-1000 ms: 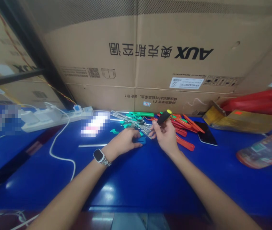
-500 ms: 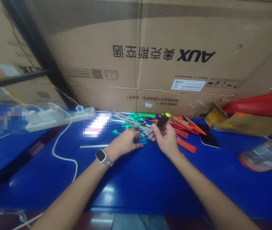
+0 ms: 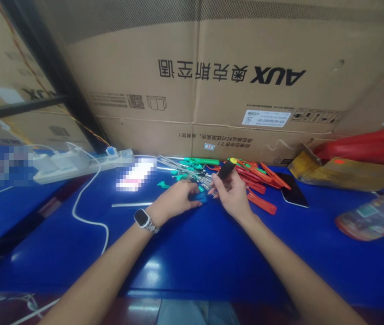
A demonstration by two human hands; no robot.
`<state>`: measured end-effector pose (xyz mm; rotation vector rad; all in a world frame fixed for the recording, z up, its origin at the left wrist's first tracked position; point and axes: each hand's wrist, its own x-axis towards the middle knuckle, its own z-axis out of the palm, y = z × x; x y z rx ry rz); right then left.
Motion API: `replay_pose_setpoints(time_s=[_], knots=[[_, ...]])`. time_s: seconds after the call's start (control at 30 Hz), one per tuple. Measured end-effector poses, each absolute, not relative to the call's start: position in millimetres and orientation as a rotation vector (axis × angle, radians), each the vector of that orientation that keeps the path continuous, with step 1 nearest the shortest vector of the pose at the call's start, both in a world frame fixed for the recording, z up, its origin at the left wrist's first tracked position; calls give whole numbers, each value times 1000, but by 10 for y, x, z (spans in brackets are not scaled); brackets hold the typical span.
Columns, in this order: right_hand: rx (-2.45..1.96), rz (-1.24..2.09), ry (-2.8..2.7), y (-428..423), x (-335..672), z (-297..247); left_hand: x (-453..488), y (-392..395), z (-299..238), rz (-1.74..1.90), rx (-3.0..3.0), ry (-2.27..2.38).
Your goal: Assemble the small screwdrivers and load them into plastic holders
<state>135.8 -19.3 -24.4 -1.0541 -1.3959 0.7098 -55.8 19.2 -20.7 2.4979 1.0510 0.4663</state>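
Note:
My right hand (image 3: 233, 194) is closed round a black screwdriver handle with a yellow cap (image 3: 227, 169), which points up and away from me. My left hand (image 3: 175, 199), a watch on its wrist, rests on the blue table (image 3: 195, 257) with its fingers curled over a small blue part (image 3: 201, 197). Just beyond both hands lies a pile of metal shafts with green pieces (image 3: 187, 170). Orange plastic pieces (image 3: 261, 187) lie to the right of my right hand.
A large cardboard box (image 3: 212, 81) walls off the back. A white power strip (image 3: 73, 163) with a cable (image 3: 86, 212) lies at the left. A single metal rod (image 3: 131, 204), a dark phone (image 3: 293, 189), yellow and red packets (image 3: 344, 174) and an orange packet (image 3: 371, 219) lie around.
My right hand has tipped the screwdriver handle slightly lower and closer to the pile. My left hand has stayed on the blue part.

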Motion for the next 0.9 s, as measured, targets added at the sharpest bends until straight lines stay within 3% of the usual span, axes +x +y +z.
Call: replay_pose_setpoints(time_s=[0.5,0.9], knots=[[-969,699,-1308,-228,1331,-189,-481,135,-96,725,2594,980],[-915,798,-1231,-191,1311,-130,-367,86,-150,917,2192,979]])
